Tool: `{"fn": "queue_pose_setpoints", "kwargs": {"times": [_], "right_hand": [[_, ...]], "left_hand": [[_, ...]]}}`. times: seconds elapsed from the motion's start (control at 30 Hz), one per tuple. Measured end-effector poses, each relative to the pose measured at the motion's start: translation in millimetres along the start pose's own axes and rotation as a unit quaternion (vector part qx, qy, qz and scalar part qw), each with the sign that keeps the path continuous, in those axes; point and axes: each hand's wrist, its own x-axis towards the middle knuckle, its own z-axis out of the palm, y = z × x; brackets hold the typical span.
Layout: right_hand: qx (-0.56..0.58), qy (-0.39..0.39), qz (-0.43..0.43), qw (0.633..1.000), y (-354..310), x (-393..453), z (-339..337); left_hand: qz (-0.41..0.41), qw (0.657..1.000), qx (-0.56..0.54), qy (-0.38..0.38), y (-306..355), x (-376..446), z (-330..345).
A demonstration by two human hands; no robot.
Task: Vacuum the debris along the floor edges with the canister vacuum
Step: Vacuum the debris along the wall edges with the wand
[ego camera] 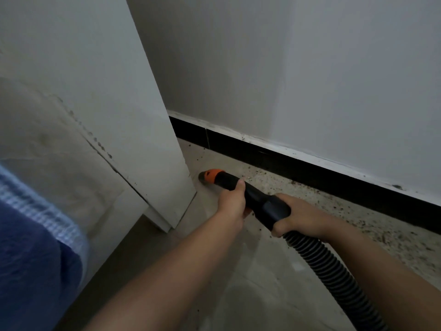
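A black vacuum wand [259, 201] with an orange nozzle tip [210, 176] lies low over the pale floor, pointing left toward the corner of a white cabinet. My left hand [232, 201] grips the wand just behind the orange tip. Farther back, my right hand [299, 215] holds the thick black handle where the ribbed black hose [334, 275] begins. The hose trails off the bottom right of the view. Dark crumbs of debris [372, 220] lie scattered along the floor beside the black baseboard [310, 170]. The canister itself is out of view.
A tall white cabinet [133, 130] stands at the left, its corner close to the nozzle. A white wall [310, 80] rises above the baseboard. Blue checked fabric [35, 247] fills the lower left.
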Motion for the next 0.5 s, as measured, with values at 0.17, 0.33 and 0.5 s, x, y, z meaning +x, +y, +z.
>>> {"fn": "queue_pose_setpoints", "kwargs": {"times": [0.17, 0.33, 0.5], "right_hand": [[-0.015, -0.036, -0.008, 0.999, -4, 1, 0], [-0.016, -0.007, -0.018, 1.0, -6, 19, 12], [0.009, 0.068, -0.033, 0.997, -5, 46, 36]], "left_hand": [[-0.012, 1.0, -0.006, 0.023, -2, -1, -4], [-0.002, 0.999, 0.017, 0.047, 6, 15, -11], [0.021, 0.996, 0.065, 0.053, 20, 44, -15]]}}
